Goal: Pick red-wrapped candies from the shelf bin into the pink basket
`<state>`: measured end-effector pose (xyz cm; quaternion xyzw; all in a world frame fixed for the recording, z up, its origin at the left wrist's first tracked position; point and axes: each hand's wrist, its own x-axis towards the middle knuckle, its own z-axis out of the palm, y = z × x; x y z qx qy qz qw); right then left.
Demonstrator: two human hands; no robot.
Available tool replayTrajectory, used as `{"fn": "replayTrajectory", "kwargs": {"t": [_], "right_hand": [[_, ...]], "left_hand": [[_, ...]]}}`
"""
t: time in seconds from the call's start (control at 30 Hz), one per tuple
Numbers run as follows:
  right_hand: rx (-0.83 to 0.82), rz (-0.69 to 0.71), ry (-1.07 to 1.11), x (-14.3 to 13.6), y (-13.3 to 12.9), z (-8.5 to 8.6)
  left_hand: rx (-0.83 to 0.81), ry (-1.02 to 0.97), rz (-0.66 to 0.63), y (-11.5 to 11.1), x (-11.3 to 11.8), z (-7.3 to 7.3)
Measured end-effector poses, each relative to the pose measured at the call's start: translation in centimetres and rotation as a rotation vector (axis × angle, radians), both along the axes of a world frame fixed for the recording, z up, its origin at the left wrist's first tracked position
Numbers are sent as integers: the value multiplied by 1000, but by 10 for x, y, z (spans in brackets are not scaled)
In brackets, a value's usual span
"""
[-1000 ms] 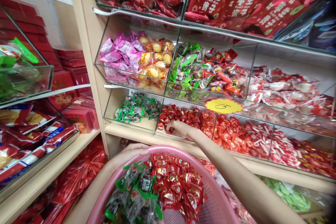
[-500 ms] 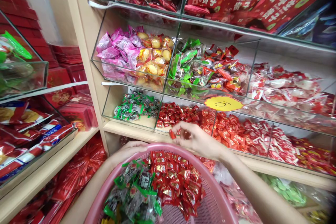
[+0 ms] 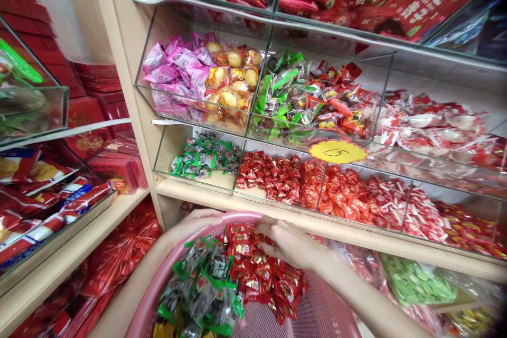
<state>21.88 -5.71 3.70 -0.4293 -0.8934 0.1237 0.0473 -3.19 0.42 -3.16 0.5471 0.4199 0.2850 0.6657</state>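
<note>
Gripping the far rim on the left side of the pink basket (image 3: 335, 301), the left hand (image 3: 196, 223) had its fingers laid over the edge. The right hand (image 3: 279, 240) was over the red sweets (image 3: 255, 277) in the basket, its fingers bent and touching or just above the top ones; whether it held a sweet could not be told, as the fingertips were partly hidden. Those red sweets lay in the middle of the basket, beside the green and clear packets (image 3: 208, 290) on the left, with a few yellow wrappers (image 3: 162, 328) near the bottom edge. Bare mesh showed toward the right. Just beyond the basket ran a wooden shelf (image 3: 229, 202), its clear bins holding small green packets (image 3: 200, 159), shiny red candies (image 3: 271, 174), orange-red candies (image 3: 343, 195) and red-and-white candies (image 3: 423, 214). Above them hung a yellow label (image 3: 338, 151) marked 15, and the next row up held purple packets (image 3: 174, 71) beside round yellow treats (image 3: 232, 96).
</note>
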Motion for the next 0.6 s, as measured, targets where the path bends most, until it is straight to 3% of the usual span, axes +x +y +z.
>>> {"fn": "replayTrajectory", "kwargs": {"t": [0.2, 0.37, 0.5, 0.6], "right_hand": [[9, -8, -2, -3, -1, -4], [37, -20, 163, 3, 7, 22], [148, -55, 276, 23, 40, 41], [193, -95, 158, 40, 75, 33]], "left_hand": [[32, 34, -4, 2, -2, -3], [44, 53, -23, 3, -2, -3], [55, 41, -40, 3, -1, -1], [76, 50, -41, 3, -1, 0]]}}
